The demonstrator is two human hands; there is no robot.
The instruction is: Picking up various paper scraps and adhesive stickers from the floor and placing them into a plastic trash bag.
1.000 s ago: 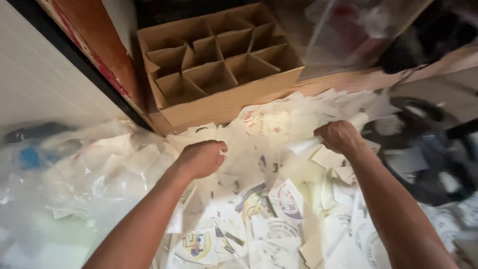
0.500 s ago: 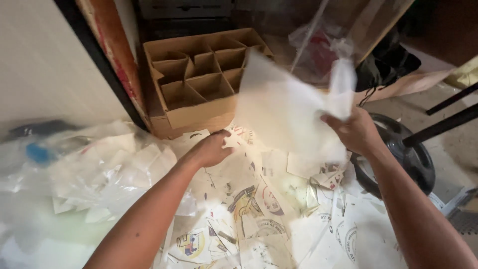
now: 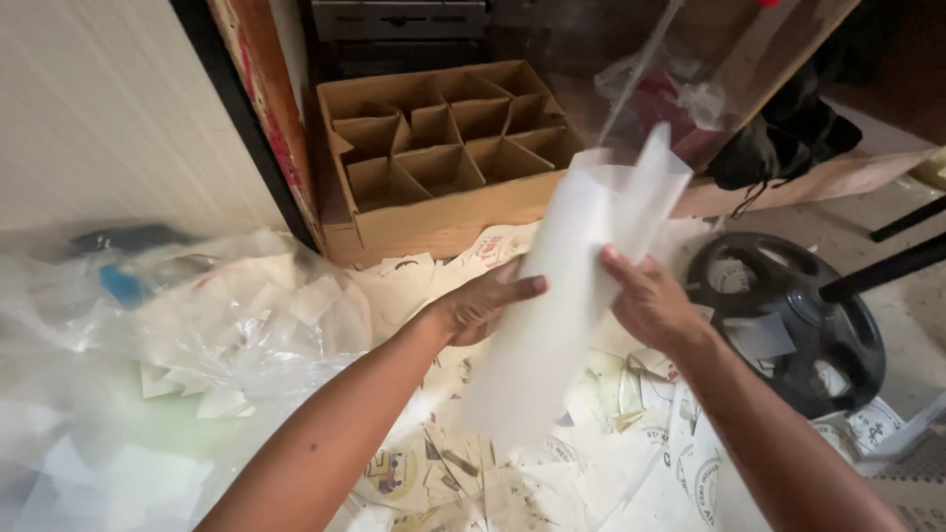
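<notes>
Holding a white translucent sheet (image 3: pixel 567 296) in the air, the person has both hands on it: the left hand (image 3: pixel 483 303) has its fingers pressed to the left edge, and the right hand (image 3: pixel 650 300) pinches the right edge between thumb and fingers. The sheet is loosely curled, with its long axis running from low left to high right, the top end pointing toward the cardboard box with dividers (image 3: pixel 443 148). It hangs above a pile of printed paper labels (image 3: pixel 463 473). A black weight plate (image 3: pixel 788 315) lies at the right, and a clear plastic bag (image 3: pixel 148 345) at the left
</notes>
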